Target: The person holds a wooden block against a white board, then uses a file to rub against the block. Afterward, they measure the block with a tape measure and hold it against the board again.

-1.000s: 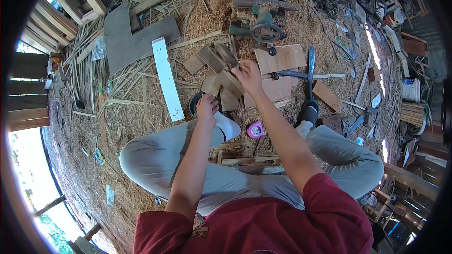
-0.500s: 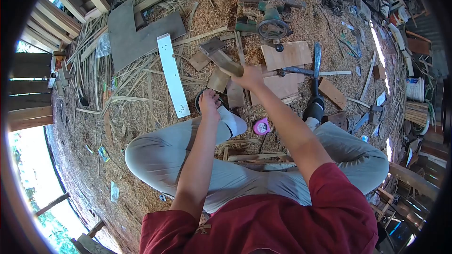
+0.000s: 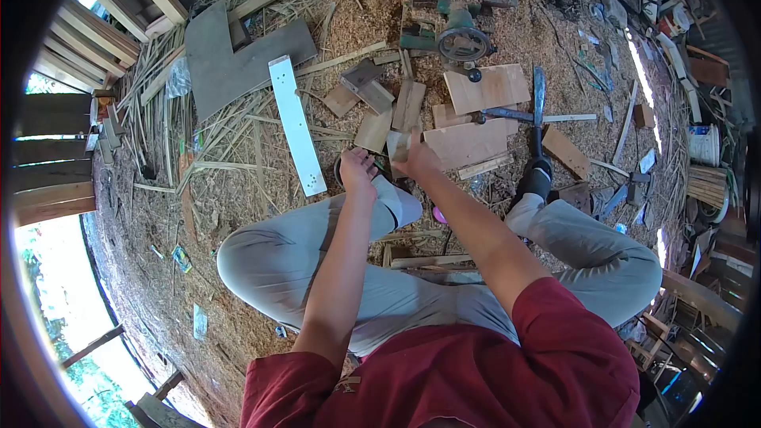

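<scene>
My left hand point(image 3: 357, 170) is at the lower end of a tan wooden piece point(image 3: 372, 131), its fingers curled at that edge. Close by on the right, my right hand point(image 3: 418, 161) has its thumb and forefinger around a small pale piece point(image 3: 398, 145). Just above the tan piece, a wooden block point(image 3: 376, 96) lies against a darker block point(image 3: 361, 74). A narrow board point(image 3: 408, 105) rests right of them. The pink tape measure point(image 3: 438, 215) is mostly hidden behind my right forearm.
A white curved strip point(image 3: 297, 127) and a grey sheet point(image 3: 214, 63) lie left. A green machine with a handwheel point(image 3: 463, 43) stands at the top. Right are flat boards point(image 3: 486, 89), a long dark-handled tool point(image 3: 538, 103) and a brown block point(image 3: 566, 153). Shavings and sticks cover the ground.
My right hand has let go of the wooden block, which now lies on the ground, and has moved down toward my left hand, to the small pale piece. My left hand is almost unmoved.
</scene>
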`<state>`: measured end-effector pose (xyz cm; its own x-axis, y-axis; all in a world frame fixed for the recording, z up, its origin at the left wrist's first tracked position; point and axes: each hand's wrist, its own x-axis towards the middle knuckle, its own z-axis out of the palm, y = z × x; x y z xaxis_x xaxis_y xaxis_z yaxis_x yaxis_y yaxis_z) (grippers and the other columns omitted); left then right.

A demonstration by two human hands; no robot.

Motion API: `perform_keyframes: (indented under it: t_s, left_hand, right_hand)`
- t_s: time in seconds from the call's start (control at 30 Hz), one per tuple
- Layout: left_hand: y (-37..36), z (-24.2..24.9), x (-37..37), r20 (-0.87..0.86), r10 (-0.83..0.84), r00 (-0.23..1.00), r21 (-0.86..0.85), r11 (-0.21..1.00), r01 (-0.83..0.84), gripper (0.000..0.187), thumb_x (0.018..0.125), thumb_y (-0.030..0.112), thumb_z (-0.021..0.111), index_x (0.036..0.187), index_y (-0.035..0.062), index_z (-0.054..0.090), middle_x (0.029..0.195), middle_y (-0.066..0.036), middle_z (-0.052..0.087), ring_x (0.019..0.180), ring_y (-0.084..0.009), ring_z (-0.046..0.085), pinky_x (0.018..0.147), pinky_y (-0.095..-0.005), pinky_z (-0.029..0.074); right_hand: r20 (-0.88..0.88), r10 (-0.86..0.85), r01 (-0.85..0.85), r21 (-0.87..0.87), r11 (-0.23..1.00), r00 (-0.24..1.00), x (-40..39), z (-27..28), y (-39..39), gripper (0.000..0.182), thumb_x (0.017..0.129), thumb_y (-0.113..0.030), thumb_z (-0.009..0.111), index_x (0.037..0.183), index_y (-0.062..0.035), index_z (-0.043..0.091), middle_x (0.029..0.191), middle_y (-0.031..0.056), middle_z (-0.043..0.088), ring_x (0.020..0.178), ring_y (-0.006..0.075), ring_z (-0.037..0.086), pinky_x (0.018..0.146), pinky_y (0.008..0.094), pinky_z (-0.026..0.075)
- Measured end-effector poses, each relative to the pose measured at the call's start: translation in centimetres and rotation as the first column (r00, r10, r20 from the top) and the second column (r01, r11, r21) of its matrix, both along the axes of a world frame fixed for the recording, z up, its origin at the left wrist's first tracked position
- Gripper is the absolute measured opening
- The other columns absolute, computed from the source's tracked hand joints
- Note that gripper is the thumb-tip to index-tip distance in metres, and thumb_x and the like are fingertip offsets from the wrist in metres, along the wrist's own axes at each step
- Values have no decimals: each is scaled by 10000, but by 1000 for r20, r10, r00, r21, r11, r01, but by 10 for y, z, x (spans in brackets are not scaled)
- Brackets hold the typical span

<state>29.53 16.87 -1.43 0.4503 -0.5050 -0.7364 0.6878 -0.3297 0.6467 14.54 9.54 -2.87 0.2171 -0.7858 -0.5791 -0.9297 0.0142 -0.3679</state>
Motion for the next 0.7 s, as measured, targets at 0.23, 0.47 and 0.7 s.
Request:
perform_keyframes:
  t_s: [0.23,0.47,0.7]
  left_hand:
    - [0,-4,-3,32,-13,999,14,1000,12,563,1051,512,358,1303,60,581,1271,-85,637,1029,-217,604,865,-402,466]
    - [-4,-5,5,39,80,996,2,997,-80,418,1004,443,501,1197,96,632,1146,-62,657,937,-185,618,712,-343,475]
    - [-2,-2,0,11,-224,975,23,974,224,382,929,257,582,1274,100,627,1241,-69,643,1017,-187,616,828,-358,476]
  right_hand:
    - [-128,-42,36,-47,998,991,20,-4,17,1392,701,-510,895,1632,-118,-64,1365,237,557,1140,379,674,960,448,565]
    - [52,-48,55,-145,988,998,-3,-9,13,1035,704,-456,874,1486,-70,317,1260,233,598,1092,346,679,916,435,574]
    - [618,-397,130,430,893,679,-87,40,-5,351,909,-330,670,1136,-66,622,944,89,626,778,185,627,692,382,565]
